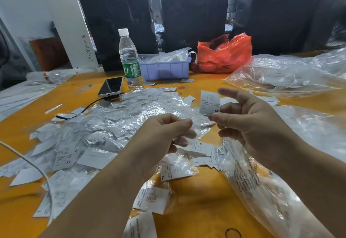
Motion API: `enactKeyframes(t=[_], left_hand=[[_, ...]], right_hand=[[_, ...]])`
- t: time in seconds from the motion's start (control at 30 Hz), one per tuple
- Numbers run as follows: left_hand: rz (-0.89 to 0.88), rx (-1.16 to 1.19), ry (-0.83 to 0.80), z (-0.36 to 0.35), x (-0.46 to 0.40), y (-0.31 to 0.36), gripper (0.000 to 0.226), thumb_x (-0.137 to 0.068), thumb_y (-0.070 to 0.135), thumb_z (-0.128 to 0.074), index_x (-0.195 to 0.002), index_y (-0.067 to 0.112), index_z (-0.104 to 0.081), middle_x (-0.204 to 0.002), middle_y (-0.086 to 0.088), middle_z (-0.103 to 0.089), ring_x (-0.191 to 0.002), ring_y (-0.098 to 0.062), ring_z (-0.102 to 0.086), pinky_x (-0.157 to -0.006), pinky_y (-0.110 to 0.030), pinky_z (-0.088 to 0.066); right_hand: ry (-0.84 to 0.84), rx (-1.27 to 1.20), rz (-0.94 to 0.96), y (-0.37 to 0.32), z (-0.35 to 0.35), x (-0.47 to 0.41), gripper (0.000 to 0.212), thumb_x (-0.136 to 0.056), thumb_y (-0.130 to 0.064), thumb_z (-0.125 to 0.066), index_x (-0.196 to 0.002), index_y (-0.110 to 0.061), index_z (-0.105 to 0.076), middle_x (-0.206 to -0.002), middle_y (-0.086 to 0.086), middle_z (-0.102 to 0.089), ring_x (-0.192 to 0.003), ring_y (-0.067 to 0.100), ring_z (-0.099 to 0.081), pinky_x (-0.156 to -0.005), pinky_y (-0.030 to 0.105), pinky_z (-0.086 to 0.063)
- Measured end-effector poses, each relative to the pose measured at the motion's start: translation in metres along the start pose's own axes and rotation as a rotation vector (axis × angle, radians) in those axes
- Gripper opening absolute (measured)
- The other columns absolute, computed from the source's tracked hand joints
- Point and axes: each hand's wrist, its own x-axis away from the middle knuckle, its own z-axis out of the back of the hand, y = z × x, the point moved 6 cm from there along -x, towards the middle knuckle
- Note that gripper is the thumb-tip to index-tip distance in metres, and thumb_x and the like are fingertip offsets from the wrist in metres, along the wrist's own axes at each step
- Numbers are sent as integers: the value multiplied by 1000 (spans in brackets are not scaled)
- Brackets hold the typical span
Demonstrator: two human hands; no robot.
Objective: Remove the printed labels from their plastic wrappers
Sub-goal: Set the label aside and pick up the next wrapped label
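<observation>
Label-strewn orange table (196, 196), black-wrapped bundles (119, 13) behind.

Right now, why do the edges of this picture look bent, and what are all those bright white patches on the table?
Head view: the wide-angle lens bows the white board and table edges; the white patches are glare on crinkled plastic wrappers; the left hand is slightly motion-blurred, while the label pinched by the right hand reads "M".

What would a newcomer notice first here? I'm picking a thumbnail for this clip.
The two hands mid-frame: the right hand pinches a white label marked M, the left hand grips a clear wrapper. Beneath them, wrapped labels litter the orange table; behind stand a water bottle and red bag.
</observation>
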Motion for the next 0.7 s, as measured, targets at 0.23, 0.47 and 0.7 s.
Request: enactKeyframes(t=[0.23,0.47,0.7], left_hand=[[-45,82,3,-4,-1,1,11,-92,21,-62,-84,13,-62,-74,-3,-73,-56,-9,-60,-58,-27,-42],[-79,34,-16,-5,-1,1,9,-93,14,-61,-85,16,-65,-76,-4,-73,-60,-10,-62,-58,-24,-47],[-101,-8,-33,-7,0,3,10,-93,20,-61,-86,13,-64,-74,-1,-72,-61,-9,-62,-56,-20,-50]], right_hand=[[-71,-31,-61,5,-7,1,54,-52,-8,-76,-105,-9,-69,-75,5,-71,-59,12,-64,-51,22,-52],[-13,56,-32,5,1,-2,10,-84,-2,-66,-82,-10,-71,-70,4,-69,-59,9,-59,-53,24,-50],[-42,70,-47,8,-2,-2,9,-84,-6,-67,-77,-6,-73,-60,3,-58,-53,11,-51,-48,23,-48]])
